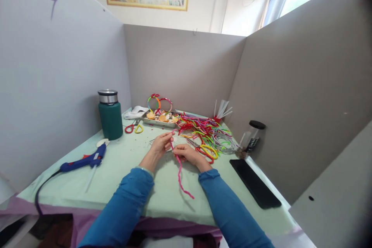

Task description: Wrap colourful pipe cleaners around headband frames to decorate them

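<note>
Head view: items listed by size, placed w.r.t. the tray.

1. Table (162, 203), pale green cover; runs under & around tray.
2. Strand pile (200, 126), multicolour, fuzzy; just R of tray.
3. Flask (111, 122), green, upright; L of tray.
4. Phone-like slab (255, 184), black, flat; nearer & well R of tray.
5. Glue gun (83, 163), blue, on its side; nearer & L of tray.
6. Tray (158, 123), metal, holds small pcs; at back.
7. L. hand (158, 145), in front of tray; fingers pinch pink strand's upper part.
8. R. hand (187, 153), nearer than tray, slightly R; fingers pinch same strand just below.
9. Scissors (213, 147), yellow/red handles; nearer & R of tray, beside R. hand.
10. Pink strand (183, 190), btwn both hands, nearer than tray; lower end trails toward wearer.

Why (judged): two pinches prob. steady a short section; supplies prob. kept ringed round hands for easy reach.

Unclear: strand parts behind fingers; tray pcs too small to ID; gun's cord cut off by table edge; can't tell if strand's tail touches table.
</note>
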Available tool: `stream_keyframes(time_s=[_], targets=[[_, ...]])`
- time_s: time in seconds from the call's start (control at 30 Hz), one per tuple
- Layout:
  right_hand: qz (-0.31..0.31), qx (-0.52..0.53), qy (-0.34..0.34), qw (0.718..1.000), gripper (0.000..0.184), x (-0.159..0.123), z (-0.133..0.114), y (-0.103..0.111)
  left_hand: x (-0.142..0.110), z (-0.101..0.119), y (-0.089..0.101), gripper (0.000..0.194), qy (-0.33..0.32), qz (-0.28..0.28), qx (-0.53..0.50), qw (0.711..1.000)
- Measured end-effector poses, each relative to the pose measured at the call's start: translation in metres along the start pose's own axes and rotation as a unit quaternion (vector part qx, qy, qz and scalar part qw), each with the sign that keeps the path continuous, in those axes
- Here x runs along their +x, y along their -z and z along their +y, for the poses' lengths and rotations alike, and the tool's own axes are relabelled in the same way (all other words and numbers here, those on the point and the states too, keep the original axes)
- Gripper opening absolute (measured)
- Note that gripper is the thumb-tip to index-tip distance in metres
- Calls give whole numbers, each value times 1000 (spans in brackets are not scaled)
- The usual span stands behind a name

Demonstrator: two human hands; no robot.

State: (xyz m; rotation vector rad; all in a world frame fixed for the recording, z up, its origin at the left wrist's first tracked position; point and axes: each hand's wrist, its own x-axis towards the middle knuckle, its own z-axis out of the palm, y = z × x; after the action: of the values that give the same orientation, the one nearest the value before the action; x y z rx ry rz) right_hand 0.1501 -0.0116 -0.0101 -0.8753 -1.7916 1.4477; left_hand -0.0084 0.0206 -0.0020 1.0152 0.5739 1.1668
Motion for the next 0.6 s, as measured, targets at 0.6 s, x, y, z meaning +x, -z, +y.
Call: stream_keyframes(time_s=[0.6], targets=[[275, 10, 78, 958, 31, 20, 21, 13, -4, -10, -11, 35, 67, 20, 277, 958]])
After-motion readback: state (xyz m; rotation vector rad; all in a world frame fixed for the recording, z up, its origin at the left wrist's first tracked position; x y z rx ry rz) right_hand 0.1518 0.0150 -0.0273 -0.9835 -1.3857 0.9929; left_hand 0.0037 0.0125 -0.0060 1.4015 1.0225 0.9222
